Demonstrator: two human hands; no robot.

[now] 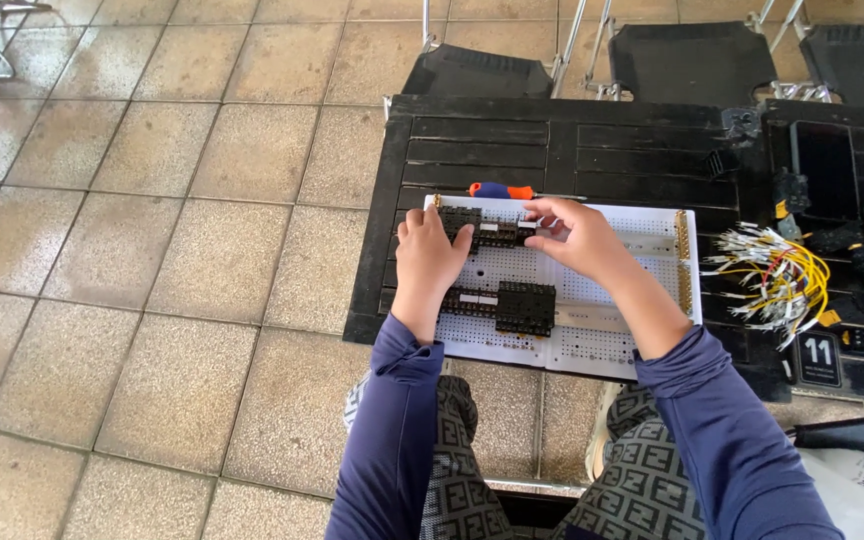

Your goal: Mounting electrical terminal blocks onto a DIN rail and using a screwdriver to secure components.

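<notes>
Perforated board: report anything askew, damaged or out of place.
Nothing looks damaged. The white perforated board lies slightly skewed on the black slatted table, its near edge overhanging. The yellow and white wires lie in a loose tangle beside it.

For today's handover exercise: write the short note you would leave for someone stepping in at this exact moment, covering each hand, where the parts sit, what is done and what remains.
Left hand: rests on the upper row of black terminal blocks, fingers on its left end.
Right hand: pinches the same row's right end.
White perforated board lies on the black slatted table.
Done: a lower row of black blocks sits on the board.
Left: bundle of yellow and white wires lies right of the board, unconnected; orange and blue screwdriver lies behind the board, untouched.
</notes>
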